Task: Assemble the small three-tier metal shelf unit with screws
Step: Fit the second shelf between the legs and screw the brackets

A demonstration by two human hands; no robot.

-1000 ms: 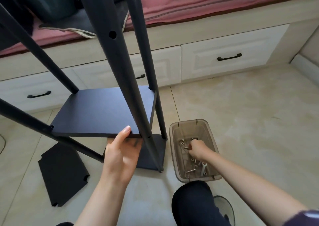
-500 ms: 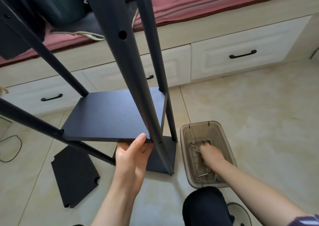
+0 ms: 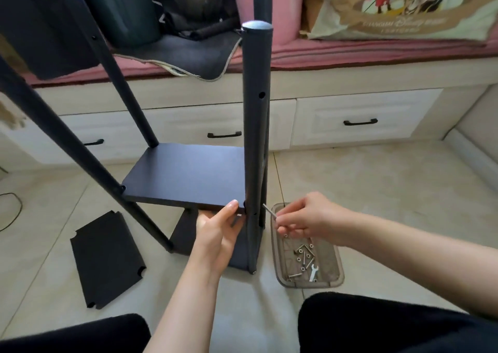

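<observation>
tiled floor (image 3: 377, 191) — left hand (image 3: 215, 234) grips shelf (image 3: 188, 174), right hand (image 3: 310, 218) pinches screw (image 3: 269, 210).

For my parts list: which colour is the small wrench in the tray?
White, in the head view: wrench.
</observation>
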